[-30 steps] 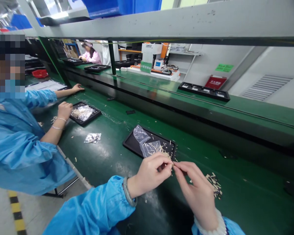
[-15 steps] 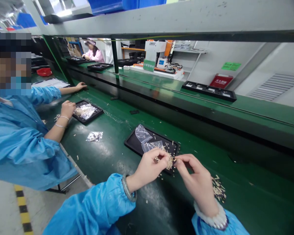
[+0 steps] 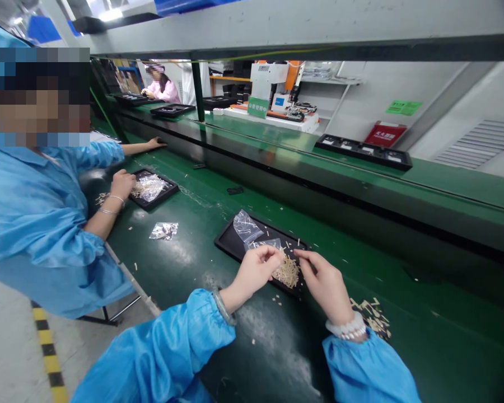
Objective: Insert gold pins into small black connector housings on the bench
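Observation:
In front of me lies a black tray (image 3: 231, 242) holding a heap of small pale strips (image 3: 286, 272) and clear plastic bags (image 3: 246, 225). Over the heap's left side is my left hand (image 3: 256, 272), thumb and index finger pinched together; whatever sits between them is too small to make out. My right hand (image 3: 325, 285) hovers at the tray's right end, index finger stretched out and thumb apart from it, with nothing visible held. Beside my right wrist, a second pile of pale strips (image 3: 372, 316) lies on the green tabletop (image 3: 403, 347).
At left, a co-worker in a blue smock (image 3: 46, 224) has a hand at another black tray (image 3: 151, 204). A small clear bag (image 3: 163, 230) lies between us. A raised ledge (image 3: 340, 190) runs behind, bearing a long tray (image 3: 363, 151). A grey beam (image 3: 319, 28) crosses overhead.
My hands were close together over the heap. Now they are farther apart, the right one having drawn back and loosened its pinch. The view has shifted slightly.

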The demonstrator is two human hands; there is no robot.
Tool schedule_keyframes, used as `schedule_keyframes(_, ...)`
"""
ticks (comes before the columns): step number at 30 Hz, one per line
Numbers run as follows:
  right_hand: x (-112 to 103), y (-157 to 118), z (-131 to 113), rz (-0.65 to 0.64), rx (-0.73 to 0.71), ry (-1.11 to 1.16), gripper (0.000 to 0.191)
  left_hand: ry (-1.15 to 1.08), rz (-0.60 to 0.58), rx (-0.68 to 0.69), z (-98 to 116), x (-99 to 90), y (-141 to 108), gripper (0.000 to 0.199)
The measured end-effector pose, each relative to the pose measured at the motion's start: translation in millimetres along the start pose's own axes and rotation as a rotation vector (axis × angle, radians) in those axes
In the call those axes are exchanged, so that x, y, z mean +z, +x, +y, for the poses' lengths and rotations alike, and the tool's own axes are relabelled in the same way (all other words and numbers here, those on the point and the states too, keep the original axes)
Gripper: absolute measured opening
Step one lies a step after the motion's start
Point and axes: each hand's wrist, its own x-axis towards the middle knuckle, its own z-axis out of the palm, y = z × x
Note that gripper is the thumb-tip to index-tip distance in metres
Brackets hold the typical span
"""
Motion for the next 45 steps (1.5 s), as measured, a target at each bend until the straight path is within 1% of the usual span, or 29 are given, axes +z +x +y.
schedule_keyframes(4, -7, 0, -11, 0.077, -0.093, 0.221, 0.021, 0.020, -0.005, 0.022, -2, -0.3, 0, 0.026)
schedule_keyframes(7, -9, -1, -20, 0.098, -0.119, 0.248, 0.018, 0.017, 0.002, 0.031, -2, -0.4, 0, 0.027)
schedule_keyframes(11, -11, -4, -30, 0.164, -0.135, 0.256, 0.016, 0.036, 0.020, 0.058, -2, -0.3, 0, 0.027)
schedule_keyframes(14, -12, -8, -37, 0.192, -0.164, 0.203, 0.014, 0.086, 0.030, 0.087, -2, -0.4, -1, 0.027)
schedule_keyframes(18, -12, -10, -43, 0.187, -0.165, 0.136, 0.009, 0.155, 0.034, 0.139, 1, -0.9, -6, 0.026)
schedule_keyframes(22, -13, -11, -43, 0.184, -0.171, 0.125, 0.010, 0.225, 0.014, 0.240, 4, -2.0, -9, 0.024)
schedule_keyframes(26, -15, -11, -42, 0.189, -0.182, 0.094, 0.011, 0.290, 0.001, 0.372, 5, -3.4, -9, 0.017)
schedule_keyframes(29, -17, -12, -43, 0.185, -0.190, 0.074, 0.011, 0.345, -0.011, 0.406, 5, -3.9, -9, 0.013)
schedule_keyframes(33, -18, -13, -42, 0.163, -0.199, 0.048, 0.012, 0.463, -0.003, 0.453, 4, -4.8, -10, 0.012)
schedule_keyframes(35, -19, -12, -41, 0.149, -0.199, 0.021, 0.014, 0.561, 0.000, 0.533, 3, -6.3, -10, 0.014)
schedule_keyframes(37, -19, -12, -39, 0.139, -0.204, -0.023, 0.016, 0.696, -0.006, 0.657, 3, -8.5, -11, 0.017)
schedule_keyframes(39, -19, -12, -38, 0.138, -0.212, -0.077, 0.017, 0.826, -0.027, 0.767, 3, -10.6, -11, 0.020)
schedule_keyframes(40, -18, -12, -38, 0.142, -0.216, -0.102, 0.017, 0.871, -0.037, 0.800, 2, -11.3, -11, 0.021)
schedule_keyframes(42, -16, -13, -39, 0.162, -0.220, -0.139, 0.016, 0.907, -0.044, 0.819, 2, -11.3, -12, 0.021)
schedule_keyframes(45, -13, -14, -42, 0.194, -0.197, -0.138, 0.014, 0.869, -0.020, 0.776, 2, -8.0, -13, 0.020)
